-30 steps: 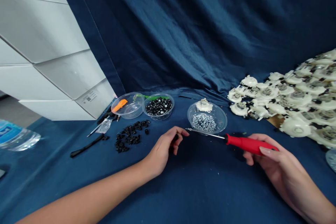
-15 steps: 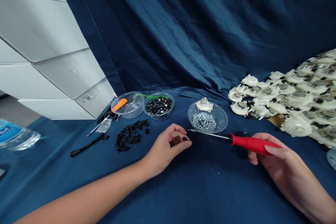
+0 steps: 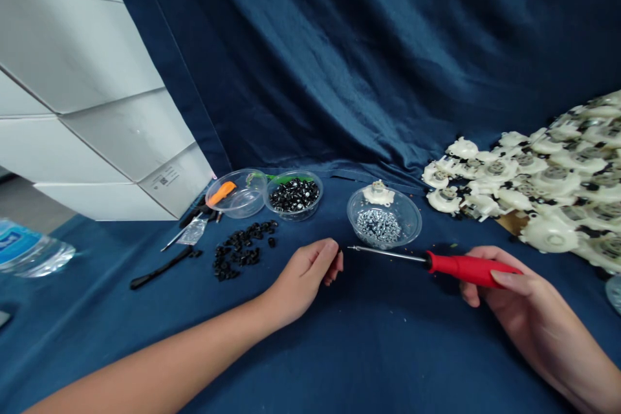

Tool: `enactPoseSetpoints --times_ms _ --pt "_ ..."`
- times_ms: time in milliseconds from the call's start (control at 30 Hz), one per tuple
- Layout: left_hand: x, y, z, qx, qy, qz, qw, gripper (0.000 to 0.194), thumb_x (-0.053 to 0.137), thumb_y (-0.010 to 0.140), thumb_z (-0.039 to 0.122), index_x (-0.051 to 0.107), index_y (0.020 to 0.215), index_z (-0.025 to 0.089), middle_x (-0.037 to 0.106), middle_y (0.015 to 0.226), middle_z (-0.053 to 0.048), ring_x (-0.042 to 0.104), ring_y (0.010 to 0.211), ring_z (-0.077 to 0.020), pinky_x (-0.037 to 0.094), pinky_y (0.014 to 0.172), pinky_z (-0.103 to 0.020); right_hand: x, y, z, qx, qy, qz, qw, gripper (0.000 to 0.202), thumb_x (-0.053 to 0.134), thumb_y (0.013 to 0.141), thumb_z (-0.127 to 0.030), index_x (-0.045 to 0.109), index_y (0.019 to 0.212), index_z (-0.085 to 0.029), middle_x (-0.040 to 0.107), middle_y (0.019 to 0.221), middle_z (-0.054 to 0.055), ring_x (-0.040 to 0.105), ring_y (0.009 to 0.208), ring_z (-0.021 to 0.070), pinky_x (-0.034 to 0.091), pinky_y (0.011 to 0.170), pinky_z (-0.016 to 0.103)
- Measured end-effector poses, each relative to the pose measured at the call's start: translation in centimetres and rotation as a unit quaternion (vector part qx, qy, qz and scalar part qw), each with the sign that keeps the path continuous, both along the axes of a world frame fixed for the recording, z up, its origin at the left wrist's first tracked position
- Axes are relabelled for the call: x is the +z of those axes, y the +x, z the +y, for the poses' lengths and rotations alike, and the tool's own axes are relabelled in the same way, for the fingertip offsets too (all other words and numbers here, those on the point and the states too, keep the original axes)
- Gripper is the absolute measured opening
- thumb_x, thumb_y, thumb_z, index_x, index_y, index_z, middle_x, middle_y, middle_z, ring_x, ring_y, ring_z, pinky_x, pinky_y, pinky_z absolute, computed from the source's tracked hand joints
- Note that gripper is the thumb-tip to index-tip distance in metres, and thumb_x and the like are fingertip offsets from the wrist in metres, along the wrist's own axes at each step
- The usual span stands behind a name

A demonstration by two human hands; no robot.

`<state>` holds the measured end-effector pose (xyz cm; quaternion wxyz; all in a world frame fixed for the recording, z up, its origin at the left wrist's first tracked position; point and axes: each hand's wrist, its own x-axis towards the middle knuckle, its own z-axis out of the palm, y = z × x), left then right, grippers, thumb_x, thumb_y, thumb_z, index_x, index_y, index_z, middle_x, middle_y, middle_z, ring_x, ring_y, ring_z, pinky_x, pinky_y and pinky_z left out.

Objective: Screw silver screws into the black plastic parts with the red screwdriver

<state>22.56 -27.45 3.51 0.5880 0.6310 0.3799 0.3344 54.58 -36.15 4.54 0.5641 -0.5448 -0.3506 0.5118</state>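
My left hand [image 3: 308, 275] is closed, its thumb pressed on the curled fingers; a speck of something dark shows at the fingertips, too small to name. In my right hand [image 3: 504, 284] is a red-handled screwdriver [image 3: 473, 268], its metal shaft pointing left with the tip just right of my left hand. Behind the shaft stands a clear bowl [image 3: 410, 229] of small silver screws [image 3: 378, 226], with a cream plastic part [image 3: 378, 193] at its back rim. Small black parts [image 3: 237, 252] lie loose on the blue cloth left of my left hand.
A clear bowl of black parts [image 3: 294, 196] and another with an orange object [image 3: 222, 193] stand at the back. Cream housings [image 3: 548, 233] are heaped on the right. White boxes [image 3: 97, 162], a water bottle [image 3: 36, 249] and a black strip [image 3: 160, 268] are on the left.
My left hand has turned over and its fingers have curled in, so the small dark piece at the fingertips is now mostly hidden. The screwdriver tip has dipped slightly.
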Motion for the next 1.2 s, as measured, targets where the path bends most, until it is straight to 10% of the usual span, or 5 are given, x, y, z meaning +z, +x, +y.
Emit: enactPoseSetpoints --times_ms 467,900,1200 --pt "0.0 0.2 0.1 0.020 -0.049 -0.084 0.995 0.033 0.065 0.106 0.045 0.071 0.125 0.018 0.071 0.107 -0.010 0.064 0.089 -0.0201 0.051 0.067 -0.028 -0.8 0.6 0.1 -0.005 0.001 -0.011 1.000 0.027 0.069 0.092 -0.048 0.073 0.105 -0.025 0.070 0.081 0.006 0.057 0.073 0.0235 0.048 0.066 0.033" --pt "-0.2 0.2 0.6 0.053 -0.090 -0.096 0.990 0.037 0.092 0.083 0.035 0.067 0.103 0.016 0.078 0.092 -0.007 0.067 0.074 -0.0154 0.053 0.061 -0.025 -1.4 1.3 0.1 0.006 0.000 -0.018 1.000 0.029 0.068 0.094 -0.048 0.071 0.111 -0.025 0.072 0.082 0.005 0.060 0.072 0.0203 0.051 0.067 0.027" --pt "0.2 0.1 0.5 0.044 -0.077 -0.096 0.991 0.031 0.074 0.102 0.040 0.077 0.123 0.017 0.070 0.086 -0.002 0.063 0.074 -0.0132 0.053 0.067 -0.026 -1.7 1.2 0.3 -0.001 0.003 -0.007 1.000 0.028 0.069 0.093 -0.049 0.072 0.107 -0.025 0.071 0.078 0.005 0.059 0.070 0.0196 0.049 0.065 0.027"
